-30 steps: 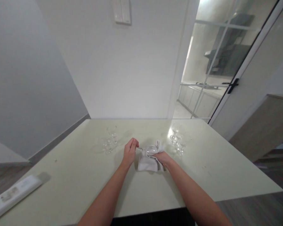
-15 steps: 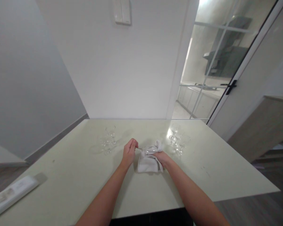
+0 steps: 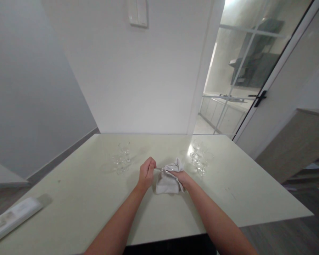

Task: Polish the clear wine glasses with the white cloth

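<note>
At the far left, a long white box-like thing (image 3: 16, 217) lies near the edge of the pale, shiny tabletop (image 3: 82, 198). Next comes a small bunch of clear, see-through stemmed glasses (image 3: 126, 153), standing close together. Just right of them is the left hand (image 3: 147, 170). Its grip is narrow, with the fingers curled around the thin stem of one clear drinking glass (image 3: 157, 169). This glass lies on its side, in the middle, between the two hands. Its round part is mostly tucked in a soft white cloth (image 3: 168, 185), and one side of the cloth hangs down toward the person. The right hand (image 3: 182, 177) has its grip on the cloth around the glass; some of its fingers are hidden in the folds. Further right stand more clear stemmed glasses (image 3: 195, 154), close together on the tabletop
</note>
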The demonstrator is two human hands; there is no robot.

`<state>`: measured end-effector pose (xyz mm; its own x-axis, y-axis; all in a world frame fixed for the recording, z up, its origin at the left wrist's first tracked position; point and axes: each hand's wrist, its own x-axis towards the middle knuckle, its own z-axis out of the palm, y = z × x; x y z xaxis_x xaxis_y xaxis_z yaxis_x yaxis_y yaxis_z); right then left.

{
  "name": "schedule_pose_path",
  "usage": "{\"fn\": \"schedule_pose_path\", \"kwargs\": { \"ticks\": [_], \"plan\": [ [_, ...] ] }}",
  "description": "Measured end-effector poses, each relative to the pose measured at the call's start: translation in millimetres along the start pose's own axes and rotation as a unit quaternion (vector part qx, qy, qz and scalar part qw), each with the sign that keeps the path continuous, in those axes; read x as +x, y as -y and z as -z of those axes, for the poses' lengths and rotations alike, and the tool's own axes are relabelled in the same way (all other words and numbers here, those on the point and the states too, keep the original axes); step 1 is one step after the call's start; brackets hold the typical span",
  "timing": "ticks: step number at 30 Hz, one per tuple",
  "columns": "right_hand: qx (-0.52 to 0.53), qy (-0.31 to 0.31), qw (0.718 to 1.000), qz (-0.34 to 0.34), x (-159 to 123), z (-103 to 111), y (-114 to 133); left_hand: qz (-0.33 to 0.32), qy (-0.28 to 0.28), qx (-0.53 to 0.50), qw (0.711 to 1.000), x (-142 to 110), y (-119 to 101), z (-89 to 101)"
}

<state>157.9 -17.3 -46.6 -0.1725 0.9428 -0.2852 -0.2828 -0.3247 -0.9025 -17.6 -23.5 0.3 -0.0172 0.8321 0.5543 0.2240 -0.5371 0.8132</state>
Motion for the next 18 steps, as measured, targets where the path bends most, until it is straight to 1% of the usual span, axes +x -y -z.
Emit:
{"fn": "schedule_pose_path", "kwargs": {
  "ticks": [2,6,8,10,11,13,15,16,17,18],
  "plan": [
    [0.0,0.019,1.0,-0.011,-2.1,-3.7,2.5,0.027,-0.022,-0.004,0.999,3.3,3.6,0.1],
    [-0.046,0.031,0.998,0.011,-5.0,-8.8,6.4,0.074,-0.058,-0.017,0.995,9.6,13.2,0.6],
    [-0.047,0.05,0.997,0.016,-5.5,-9.9,9.0,0.095,-0.067,-0.031,0.993,12.0,16.5,0.3],
    [-0.024,0.06,0.998,0.017,-5.3,-10.5,13.2,0.122,-0.08,-0.058,0.988,14.0,18.3,-0.4],
    [-0.001,0.054,0.998,0.019,-5.1,-10.7,15.7,0.138,-0.091,-0.075,0.983,15.0,18.9,-1.0],
    [0.054,0.033,0.998,0.027,-4.2,-11.2,20.4,0.17,-0.118,-0.114,0.972,16.5,19.8,-2.6],
    [0.088,0.009,0.995,0.049,-3.0,-12.5,22.4,0.195,-0.137,-0.153,0.959,16.6,20.5,-5.2],
    [0.089,0.005,0.994,0.066,-2.3,-13.6,22.0,0.203,-0.132,-0.167,0.956,15.8,20.4,-7.1],
    [0.08,0.007,0.993,0.085,-1.6,-14.9,20.9,0.207,-0.111,-0.177,0.956,14.5,19.8,-9.3],
    [0.06,0.012,0.993,0.105,-0.9,-16.3,19.2,0.209,-0.074,-0.182,0.958,12.6,18.7,-11.8]
  ]
}}
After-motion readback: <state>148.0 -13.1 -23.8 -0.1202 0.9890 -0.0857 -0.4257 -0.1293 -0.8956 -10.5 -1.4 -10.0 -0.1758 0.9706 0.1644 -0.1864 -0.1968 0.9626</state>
